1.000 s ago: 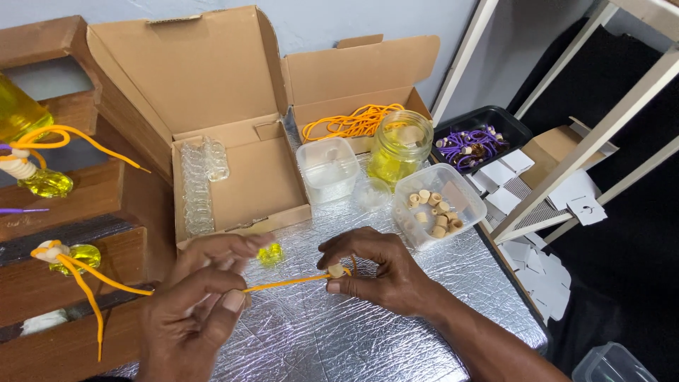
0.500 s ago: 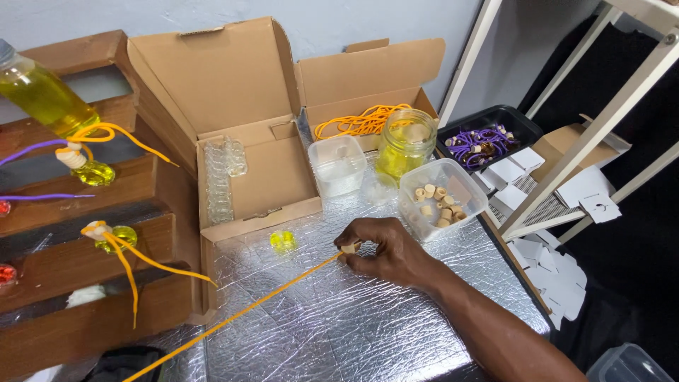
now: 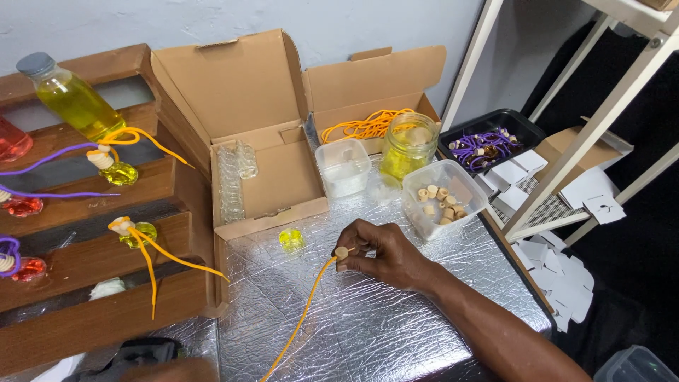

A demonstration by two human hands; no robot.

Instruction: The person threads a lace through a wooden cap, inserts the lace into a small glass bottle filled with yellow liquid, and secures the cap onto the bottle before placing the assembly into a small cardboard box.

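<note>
Pinching wooden bead (image 3: 341, 252) on orange cord (image 3: 300, 320) (right hand (image 3: 385, 253) only)

Bare right forearm and grip (image 3: 385, 256), no sleeve, no rings.

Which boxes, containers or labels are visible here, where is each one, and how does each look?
Large cardboard box: behind the foil mat, brown, lid open, small clear vials inside.
Smaller cardboard box: to its right, brown, open, orange cords inside.
Square tub: middle, clear plastic.
Bead tub: right, clear plastic, wooden beads inside.
Glass jar: between the tubs, yellow liquid.
Black tray: far right, purple cords inside.
No labels, signs or screens visible.
</note>
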